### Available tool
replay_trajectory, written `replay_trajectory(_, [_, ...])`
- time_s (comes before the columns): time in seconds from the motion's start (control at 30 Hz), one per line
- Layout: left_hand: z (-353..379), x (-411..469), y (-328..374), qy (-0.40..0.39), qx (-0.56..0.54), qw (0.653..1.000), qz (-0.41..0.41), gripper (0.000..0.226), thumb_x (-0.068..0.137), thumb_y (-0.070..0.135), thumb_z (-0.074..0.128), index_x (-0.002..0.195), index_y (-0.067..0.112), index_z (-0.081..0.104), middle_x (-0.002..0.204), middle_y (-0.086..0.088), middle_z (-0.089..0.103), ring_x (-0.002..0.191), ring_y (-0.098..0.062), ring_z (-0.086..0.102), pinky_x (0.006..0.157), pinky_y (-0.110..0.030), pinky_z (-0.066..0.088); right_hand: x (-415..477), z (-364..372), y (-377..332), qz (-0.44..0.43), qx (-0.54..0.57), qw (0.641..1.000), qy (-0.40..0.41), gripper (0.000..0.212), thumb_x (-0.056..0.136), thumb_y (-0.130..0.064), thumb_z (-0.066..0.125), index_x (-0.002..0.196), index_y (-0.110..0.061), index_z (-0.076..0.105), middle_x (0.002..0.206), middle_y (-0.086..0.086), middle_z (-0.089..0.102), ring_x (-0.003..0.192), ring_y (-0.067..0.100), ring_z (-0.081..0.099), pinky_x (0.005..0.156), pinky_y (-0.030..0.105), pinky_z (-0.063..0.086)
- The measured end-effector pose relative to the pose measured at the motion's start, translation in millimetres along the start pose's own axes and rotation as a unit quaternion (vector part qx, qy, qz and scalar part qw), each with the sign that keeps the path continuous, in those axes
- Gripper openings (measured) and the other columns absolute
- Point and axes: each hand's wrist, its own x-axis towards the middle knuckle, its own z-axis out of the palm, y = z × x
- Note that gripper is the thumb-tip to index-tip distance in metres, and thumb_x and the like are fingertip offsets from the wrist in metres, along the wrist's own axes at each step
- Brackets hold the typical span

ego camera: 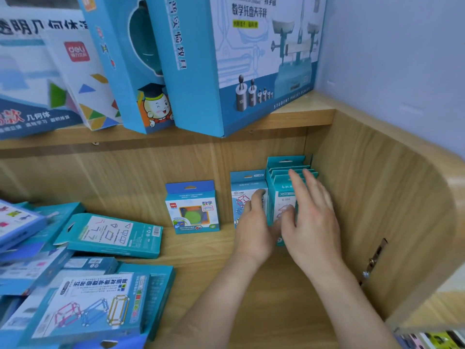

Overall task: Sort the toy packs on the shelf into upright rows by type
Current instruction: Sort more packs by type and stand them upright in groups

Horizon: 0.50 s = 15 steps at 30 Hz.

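Note:
A row of several upright teal packs (284,172) stands against the right wall of the wooden shelf (226,273). My right hand (312,215) lies flat against the front pack of that row, fingers spread. Just left of the row stands a single upright teal pack (245,182) with a stick-frame picture. My left hand (254,227) rests on its front, thumb beside it. A blue pack (191,206) with a green disc stands upright alone further left. A heap of teal and blue packs (75,285) lies flat at the shelf's left.
One teal pack (110,234) with shape drawings lies flat on top of the heap's back edge. The shelf above carries large blue boxes (239,59), one overhanging its edge. A metal hinge (375,258) sits on the right wall.

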Motion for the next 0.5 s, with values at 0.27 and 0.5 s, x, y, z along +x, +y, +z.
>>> replay_trajectory(0.27, [-23.5, -19.5, 7.4, 0.076, -0.032, 0.996, 0.043, 0.047, 0.086, 0.024, 0.066, 0.129, 0.024, 0.046, 0.114, 0.004, 0.060, 0.097, -0.011, 0.058, 0.082, -0.028, 0.050, -19.2, -2.7, 5.9, 0.006, 0.050, 0.999, 0.004, 0.050, 0.084, -0.004, 0.058, 0.132, -0.013, 0.049, 0.135, 0.007, 0.048, 0.123, 0.024, 0.045, 0.097, 0.036, 0.043])
replay_trajectory(0.5, [-80.7, -67.3, -13.0, 0.033, -0.002, 0.999, 0.025, 0.016, 0.091, 0.017, 0.057, 0.096, 0.028, 0.068, 0.074, 0.012, 0.067, 0.069, -0.004, 0.062, 0.069, -0.025, 0.052, -42.1, 11.8, -1.7, 0.145, 0.309, 0.924, -0.171, 0.047, 0.084, 0.003, 0.058, 0.099, -0.042, 0.059, 0.098, -0.008, 0.066, 0.082, 0.003, 0.062, 0.075, 0.014, 0.047])
